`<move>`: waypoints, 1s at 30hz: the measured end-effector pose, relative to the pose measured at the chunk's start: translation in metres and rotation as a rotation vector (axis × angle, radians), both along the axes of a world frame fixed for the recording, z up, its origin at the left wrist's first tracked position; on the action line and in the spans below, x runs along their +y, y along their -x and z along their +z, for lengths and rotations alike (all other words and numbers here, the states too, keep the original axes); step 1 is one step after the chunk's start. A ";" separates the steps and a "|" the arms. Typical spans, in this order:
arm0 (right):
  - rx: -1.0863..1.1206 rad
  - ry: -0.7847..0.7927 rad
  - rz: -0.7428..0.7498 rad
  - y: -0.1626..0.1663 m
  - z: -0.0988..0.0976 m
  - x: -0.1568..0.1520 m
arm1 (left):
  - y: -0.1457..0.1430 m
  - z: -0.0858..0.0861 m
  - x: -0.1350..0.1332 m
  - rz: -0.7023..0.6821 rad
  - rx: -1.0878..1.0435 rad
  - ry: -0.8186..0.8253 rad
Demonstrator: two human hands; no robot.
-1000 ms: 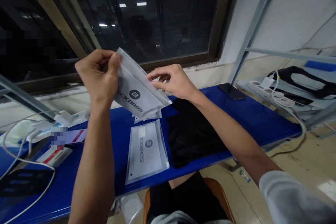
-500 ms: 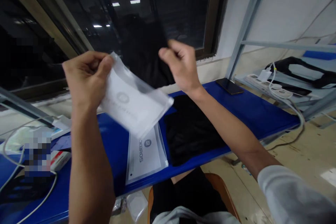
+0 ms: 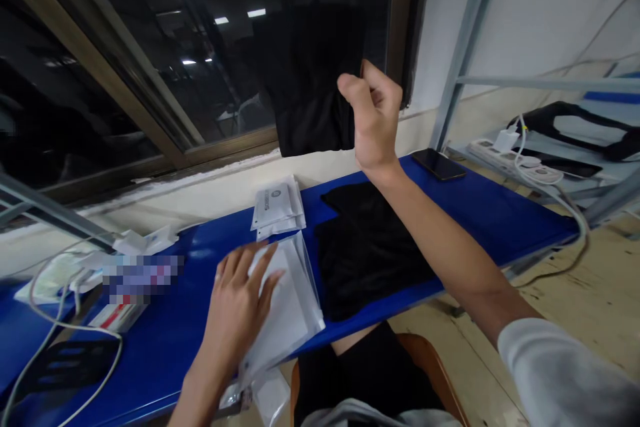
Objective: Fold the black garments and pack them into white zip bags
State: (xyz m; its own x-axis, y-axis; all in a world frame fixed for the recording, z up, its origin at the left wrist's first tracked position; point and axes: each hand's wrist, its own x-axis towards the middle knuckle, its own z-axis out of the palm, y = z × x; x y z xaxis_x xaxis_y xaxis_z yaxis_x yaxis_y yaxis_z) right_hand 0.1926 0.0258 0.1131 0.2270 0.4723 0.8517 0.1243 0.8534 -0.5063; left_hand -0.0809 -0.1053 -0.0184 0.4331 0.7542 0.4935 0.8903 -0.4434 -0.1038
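Where laid out before a dark window, largest to smallest:

- Blue worktop (image 3: 480,213), spanning the view, metal shelf frame at the right.
- Black fabric pile (image 3: 370,247), flat on the worktop, right of centre.
- Folded black garment (image 3: 310,93), raised in front of the window, hanging from a pinch at its right edge, well above the worktop.
- White pouch stack (image 3: 295,307), near front edge of the worktop, just left of the fabric pile, partly overhanging.
- Smaller stack of printed white pouches (image 3: 277,207), further back, near the wall.
- Right hand (image 3: 373,113), lifted, fingers closed on the garment's edge.
- Left hand (image 3: 240,300), spread flat, palm down, pressing on the white pouch stack, gripping nothing.
- Dark phone (image 3: 439,164), flat on the worktop's far right.
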 end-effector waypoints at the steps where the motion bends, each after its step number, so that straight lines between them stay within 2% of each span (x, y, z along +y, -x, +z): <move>1: -0.005 -0.008 -0.017 0.000 0.001 -0.001 | 0.003 -0.005 -0.019 0.003 0.029 0.008; 4: 0.039 -0.076 -0.071 0.000 0.002 -0.001 | 0.011 -0.027 -0.063 0.023 0.134 0.064; 6: 0.061 -0.118 -0.080 0.000 0.001 0.001 | 0.013 -0.042 -0.073 0.037 0.177 0.121; 11: 0.020 -0.058 -0.059 -0.001 -0.001 0.002 | 0.001 -0.058 -0.055 0.022 0.181 0.233; 14: 0.026 -0.109 -0.061 -0.002 0.002 -0.001 | -0.005 -0.061 -0.041 -0.001 0.157 0.270; 16: -0.010 -0.143 -0.066 -0.004 0.004 -0.004 | -0.006 -0.056 -0.032 -0.030 0.121 0.289; 18: -0.110 -0.126 -0.041 -0.007 0.005 -0.006 | -0.005 -0.039 -0.023 -0.076 0.034 0.281; 19: -0.176 -0.102 -0.019 -0.008 0.006 -0.006 | -0.005 -0.024 -0.018 -0.099 -0.035 0.256; 21: -0.308 -0.059 0.035 -0.009 0.006 -0.009 | -0.009 0.018 -0.004 -0.096 -0.237 0.136; 23: -0.416 -0.041 0.101 -0.008 0.005 -0.013 | -0.019 0.067 0.014 -0.109 -0.410 -0.039; 24: -0.464 -0.036 0.137 -0.006 0.004 -0.016 | -0.025 0.091 0.024 -0.157 -0.454 -0.097; 26: -0.539 -0.022 0.201 -0.002 0.004 -0.022 | -0.039 0.131 0.045 -0.274 -0.502 -0.104; 28: -0.580 0.003 0.236 0.002 0.003 -0.026 | -0.051 0.155 0.062 -0.344 -0.478 -0.058; 30: -0.594 0.030 0.247 0.003 0.002 -0.027 | -0.058 0.164 0.074 -0.370 -0.482 -0.046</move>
State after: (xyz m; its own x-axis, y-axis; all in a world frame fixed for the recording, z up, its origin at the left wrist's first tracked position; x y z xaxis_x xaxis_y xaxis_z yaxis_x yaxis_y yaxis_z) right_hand 0.1898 -0.0007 0.1148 -0.3977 0.4762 0.7843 0.1929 0.8791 -0.4359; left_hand -0.0225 -0.0309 0.1460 0.3824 0.5699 0.7274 0.6298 -0.7368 0.2462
